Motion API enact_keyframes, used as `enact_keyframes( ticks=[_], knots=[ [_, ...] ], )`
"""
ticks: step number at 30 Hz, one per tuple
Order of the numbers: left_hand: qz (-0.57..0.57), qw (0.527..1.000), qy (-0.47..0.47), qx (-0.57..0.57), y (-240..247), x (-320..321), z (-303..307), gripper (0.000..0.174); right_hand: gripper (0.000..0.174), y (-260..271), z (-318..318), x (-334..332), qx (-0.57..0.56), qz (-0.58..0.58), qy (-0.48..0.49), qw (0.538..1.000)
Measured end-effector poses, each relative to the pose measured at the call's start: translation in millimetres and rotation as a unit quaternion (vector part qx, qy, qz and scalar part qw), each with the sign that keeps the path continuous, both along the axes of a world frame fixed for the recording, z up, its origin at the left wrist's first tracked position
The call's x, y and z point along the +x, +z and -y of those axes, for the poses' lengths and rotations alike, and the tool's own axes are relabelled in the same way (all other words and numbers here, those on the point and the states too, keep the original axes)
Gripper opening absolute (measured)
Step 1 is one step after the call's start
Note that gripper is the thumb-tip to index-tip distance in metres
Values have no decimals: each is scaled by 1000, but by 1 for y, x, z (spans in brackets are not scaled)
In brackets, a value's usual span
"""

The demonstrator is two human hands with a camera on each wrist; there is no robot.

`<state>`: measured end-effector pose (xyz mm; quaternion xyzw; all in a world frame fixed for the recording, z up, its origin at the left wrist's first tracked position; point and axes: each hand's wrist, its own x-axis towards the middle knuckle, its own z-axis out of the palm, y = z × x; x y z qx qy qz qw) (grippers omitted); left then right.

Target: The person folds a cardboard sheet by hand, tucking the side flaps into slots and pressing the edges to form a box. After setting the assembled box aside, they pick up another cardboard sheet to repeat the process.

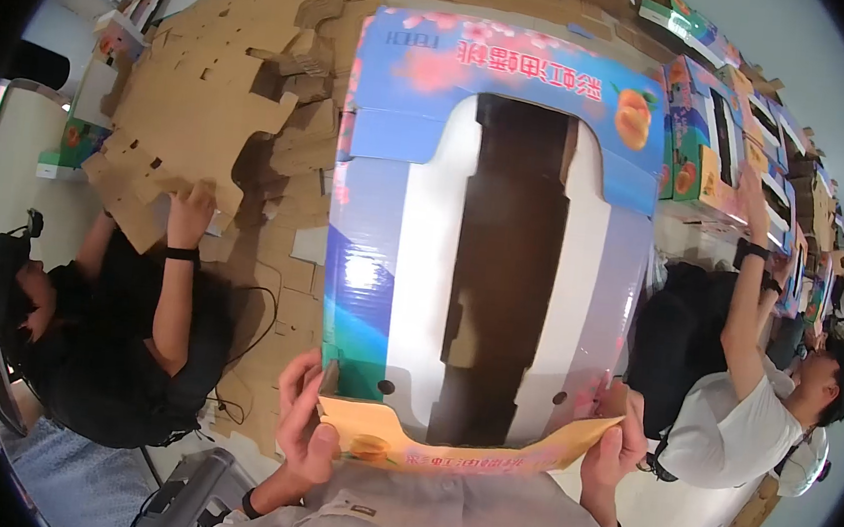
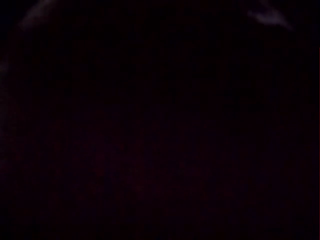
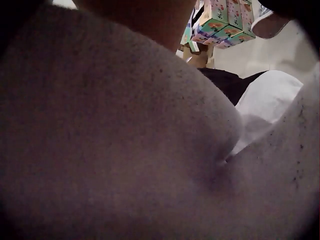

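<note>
Peach carton (image 1: 372, 259) is right in front of me, with my left hand (image 1: 306, 424) and right hand (image 1: 617, 446) both pinching its near orange flap, thumbs on top. I'd say it's barely started: open sheet, flaps not yet folded. Brown cardboard blanks (image 1: 216, 95) are piled beyond.

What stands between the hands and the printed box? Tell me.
Nothing visible does. The left hand and right hand grip the box directly, at either end of its near orange flap. The wrist views, one dark and one filled by cloth, show nothing of the contact.
</note>
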<state>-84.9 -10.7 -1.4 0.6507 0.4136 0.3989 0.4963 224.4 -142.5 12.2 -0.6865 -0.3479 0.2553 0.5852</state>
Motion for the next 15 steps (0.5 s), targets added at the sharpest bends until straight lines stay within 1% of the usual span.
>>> enact_keyframes(
  ticks=[2, 3, 4, 6, 7, 9, 13, 15],
  knots=[
    [-18, 1000, 3, 2, 4, 4, -4, 54, 52, 11, -10, 2, -72, 152, 56, 984],
    [-23, 1000, 3, 2, 4, 5, -6, 53, 48, 7, -8, 2, -73, 131, 52, 987],
    [-28, 1000, 3, 3, 5, 5, -8, 53, 48, 9, -7, 0, -75, 130, 49, 987],
    [-21, 999, 1, 33, 3, 5, -12, 51, 37, 10, -11, -4, -66, 47, -7, 997],
    [-19, 999, 0, 44, 2, 5, -13, 50, 37, 9, -10, -2, -67, 46, -10, 997],
    [-36, 998, 12, 50, 2, 6, -16, 48, 34, 4, -8, 7, -46, 166, 61, 983],
    [-14, 999, 12, 30, -5, 2, -23, 43, 31, 5, -11, 11, -43, 168, 86, 981],
    [-17, 999, 32, 29, -5, 4, -24, 41, 27, 5, -17, 12, -23, 181, 88, 979]
  ],
)
